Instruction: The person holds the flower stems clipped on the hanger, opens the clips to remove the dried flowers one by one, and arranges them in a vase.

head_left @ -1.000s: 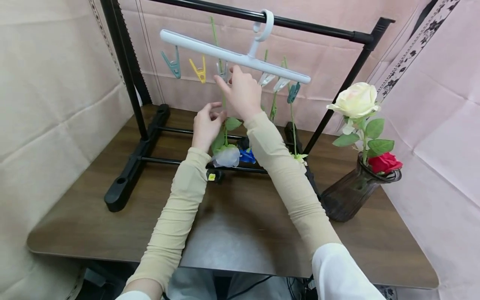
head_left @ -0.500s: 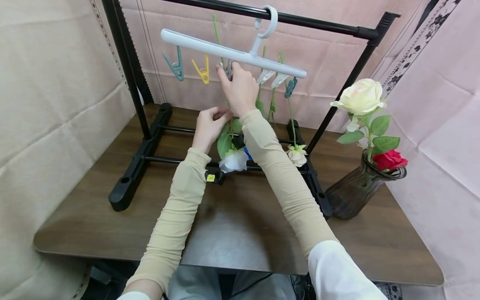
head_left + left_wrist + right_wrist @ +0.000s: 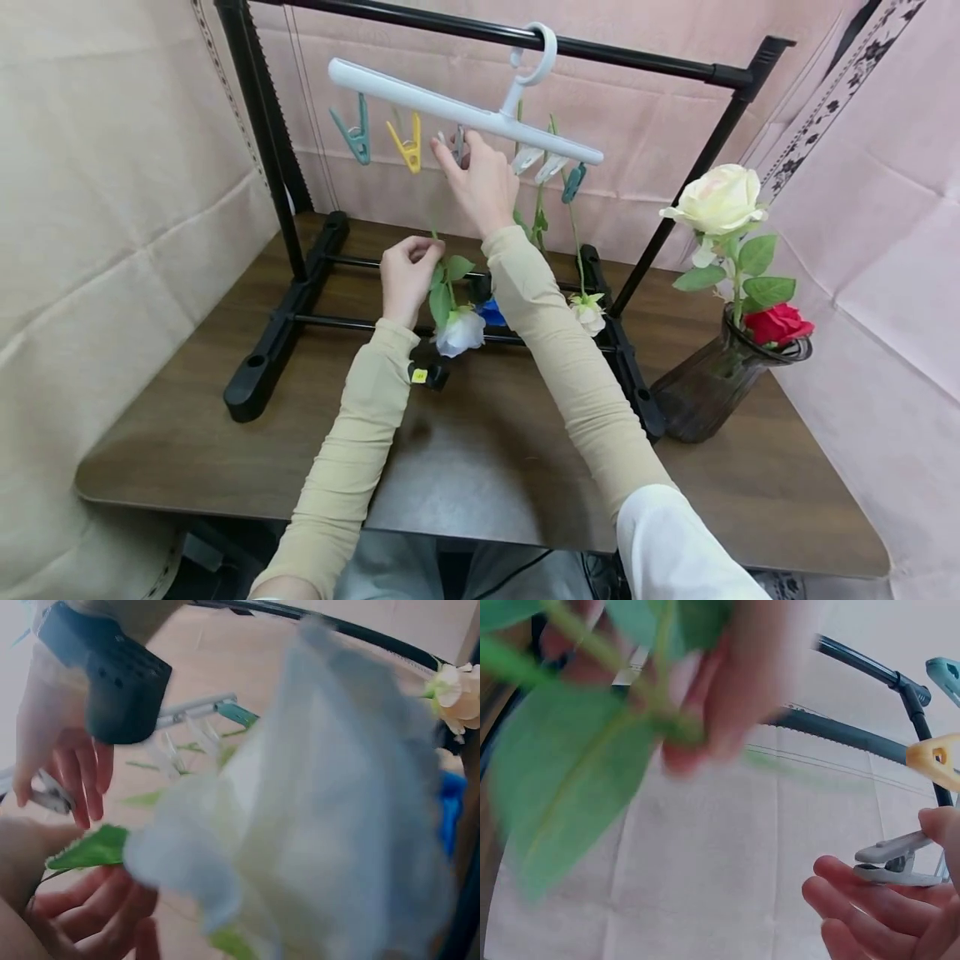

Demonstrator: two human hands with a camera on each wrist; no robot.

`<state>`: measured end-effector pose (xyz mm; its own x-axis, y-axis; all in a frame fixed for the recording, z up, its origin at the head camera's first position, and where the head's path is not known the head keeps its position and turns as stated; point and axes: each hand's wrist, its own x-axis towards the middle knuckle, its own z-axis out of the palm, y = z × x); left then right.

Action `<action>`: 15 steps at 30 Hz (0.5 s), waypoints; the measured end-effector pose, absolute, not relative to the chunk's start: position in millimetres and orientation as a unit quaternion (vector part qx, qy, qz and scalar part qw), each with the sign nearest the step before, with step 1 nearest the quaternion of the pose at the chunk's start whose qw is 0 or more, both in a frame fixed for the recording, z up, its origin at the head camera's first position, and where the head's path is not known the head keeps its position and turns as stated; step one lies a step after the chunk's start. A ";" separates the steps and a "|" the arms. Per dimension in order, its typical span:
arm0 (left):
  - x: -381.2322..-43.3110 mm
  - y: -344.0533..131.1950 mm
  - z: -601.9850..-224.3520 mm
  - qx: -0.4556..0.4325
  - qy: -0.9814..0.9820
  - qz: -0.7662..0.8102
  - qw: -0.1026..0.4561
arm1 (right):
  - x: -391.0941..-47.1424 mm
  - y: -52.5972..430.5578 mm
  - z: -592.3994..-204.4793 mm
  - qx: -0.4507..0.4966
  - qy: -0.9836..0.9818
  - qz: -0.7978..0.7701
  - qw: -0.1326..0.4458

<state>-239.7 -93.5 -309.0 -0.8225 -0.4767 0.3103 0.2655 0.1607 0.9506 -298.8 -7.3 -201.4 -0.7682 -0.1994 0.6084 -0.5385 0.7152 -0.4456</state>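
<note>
Bench [image 3: 480,467] carries black rack [image 3: 287,313]; hanger [image 3: 420,99] hangs on it. White rose [image 3: 459,332] hangs head down, stem [image 3: 452,294] pinched by the left hand's [image 3: 406,275] thumb and fingers, bloom at 5 o'clock below them. Right hand [image 3: 486,185], at 1 o'clock from left, pinches grey clip [image 3: 458,143] at its own 11 o'clock.

A blurred white flower [image 3: 330,810] looms large beside the hands [image 3: 101,915].
</note>
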 end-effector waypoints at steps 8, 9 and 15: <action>-226.0 -109.9 -321.0 0.082 -0.593 -0.650 0.467 | -297.0 4.6 -206.5 0.215 -0.894 0.346 0.187; -222.2 -112.1 -321.5 0.075 -0.587 -0.644 0.485 | -294.9 10.0 -207.7 0.224 -0.887 0.359 0.184; -189.5 -120.1 -316.9 0.052 -0.617 -0.568 0.542 | -259.3 55.2 -207.6 0.249 -0.828 0.431 0.260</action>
